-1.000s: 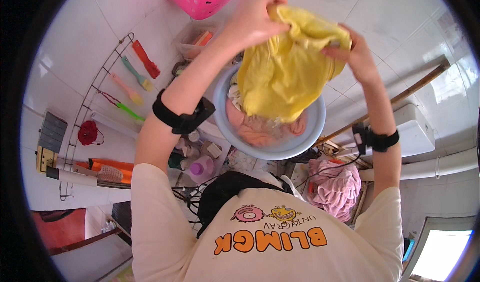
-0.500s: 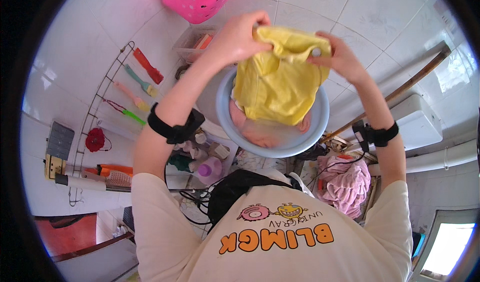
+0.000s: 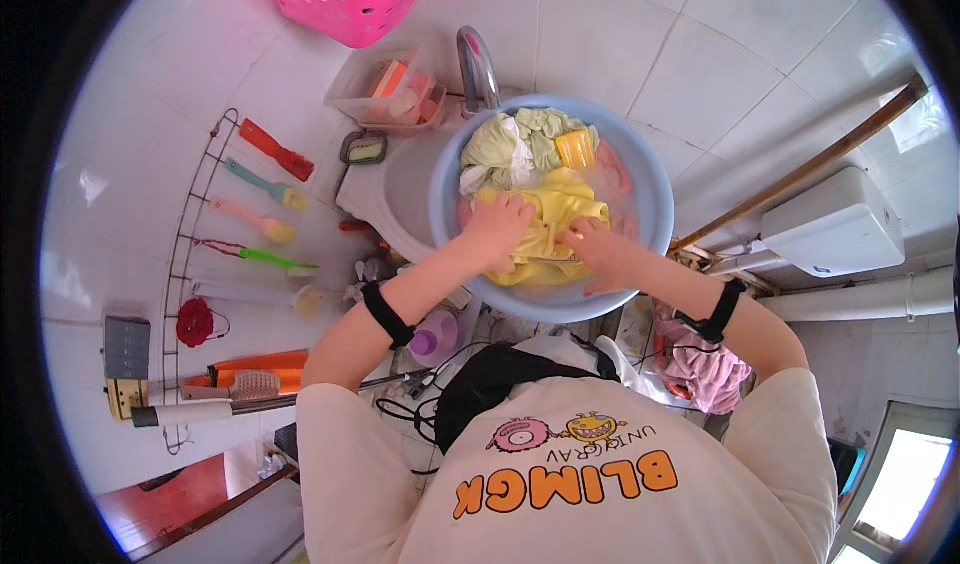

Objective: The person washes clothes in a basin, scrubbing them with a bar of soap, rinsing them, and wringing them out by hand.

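Note:
A wet yellow garment (image 3: 570, 202) lies in a round light-blue basin (image 3: 655, 254), its near edge stretched between my hands. My left hand (image 3: 500, 226) is closed on its left part, fingers bent over the cloth. On the right, my right hand (image 3: 600, 249) grips the near edge, thumb toward the basin's rim. Behind the garment sits a pale green and white cloth (image 3: 545, 134), with a yellow block (image 3: 575, 149) like a bar of soap on it. Pink cloth (image 3: 615, 179) shows along the right inside of the basin, in cloudy water.
A metal faucet (image 3: 477, 64) rises behind the white sink (image 3: 400, 189) at the basin's left. Beyond are a clear plastic box (image 3: 385, 89) and a pink basket (image 3: 350, 4). Brushes hang from a wall rack (image 3: 185, 224). To the right, a wooden stick (image 3: 820, 154) leans near a white tank (image 3: 835, 224).
Both hands have lowered the yellow garment from above the basin into it and come nearer to me. The green and white cloth, the yellow block and the faucet now show.

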`<state>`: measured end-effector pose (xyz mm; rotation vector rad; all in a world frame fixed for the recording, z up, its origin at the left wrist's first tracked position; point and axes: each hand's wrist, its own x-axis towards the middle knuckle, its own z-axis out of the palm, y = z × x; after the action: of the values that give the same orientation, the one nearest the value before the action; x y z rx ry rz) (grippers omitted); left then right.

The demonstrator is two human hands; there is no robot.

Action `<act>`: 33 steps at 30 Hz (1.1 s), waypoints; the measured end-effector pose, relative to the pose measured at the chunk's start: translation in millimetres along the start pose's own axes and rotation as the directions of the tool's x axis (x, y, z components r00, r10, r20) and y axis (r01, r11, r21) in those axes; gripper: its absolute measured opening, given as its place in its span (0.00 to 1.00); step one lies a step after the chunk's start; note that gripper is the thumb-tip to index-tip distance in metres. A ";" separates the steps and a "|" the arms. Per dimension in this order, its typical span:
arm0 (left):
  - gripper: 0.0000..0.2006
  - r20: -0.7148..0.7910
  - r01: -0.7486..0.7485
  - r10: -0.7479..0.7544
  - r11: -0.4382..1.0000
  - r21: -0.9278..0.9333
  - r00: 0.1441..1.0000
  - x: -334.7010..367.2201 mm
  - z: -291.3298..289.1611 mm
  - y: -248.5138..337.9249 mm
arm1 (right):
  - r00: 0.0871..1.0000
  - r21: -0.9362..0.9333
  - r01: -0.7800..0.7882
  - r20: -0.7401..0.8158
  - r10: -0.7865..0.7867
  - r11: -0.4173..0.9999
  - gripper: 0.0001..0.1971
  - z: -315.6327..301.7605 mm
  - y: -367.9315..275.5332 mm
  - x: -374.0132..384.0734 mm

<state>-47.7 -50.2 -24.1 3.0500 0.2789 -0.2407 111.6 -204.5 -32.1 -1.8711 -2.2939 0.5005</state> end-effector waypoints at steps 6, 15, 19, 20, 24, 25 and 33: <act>0.42 0.126 -0.029 0.043 0.993 -0.110 0.991 24.5 7.7 -3.6 | 0.987 -0.105 -0.014 0.159 0.031 0.994 0.43 -3.1 13.6 28.9; 0.44 0.264 0.011 0.019 0.994 -0.112 0.964 66.9 44.6 -21.7 | 0.968 -0.145 0.003 0.250 0.034 0.989 0.41 23.5 47.0 67.9; 0.40 0.364 -0.013 0.064 0.990 -0.141 0.929 85.0 52.4 -32.2 | 0.990 -0.030 -0.040 0.135 0.043 0.999 0.31 35.2 60.9 80.2; 0.37 0.430 -0.008 0.052 0.995 -0.104 0.901 91.2 56.3 -31.8 | 0.991 -0.041 -0.036 0.127 0.041 0.999 0.31 51.4 68.7 80.6; 0.26 0.486 -0.038 0.001 0.997 0.067 0.874 102.6 77.4 -29.9 | 0.919 -0.252 0.048 0.391 0.056 0.967 0.24 65.1 76.2 96.2; 0.24 0.559 -0.015 -0.018 0.998 0.054 0.829 102.8 74.8 -31.7 | 0.876 -0.287 0.055 0.473 0.092 0.956 0.21 56.6 64.1 98.6; 0.21 -0.011 -0.181 0.182 0.965 -0.188 0.983 50.8 29.6 -34.5 | 0.987 -0.161 -0.007 0.156 0.033 0.987 0.24 -4.6 41.4 74.7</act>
<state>-9.1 -10.0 -63.3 2.8621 0.0191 -0.1994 135.1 -124.1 -49.4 -1.9952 -2.4866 0.4978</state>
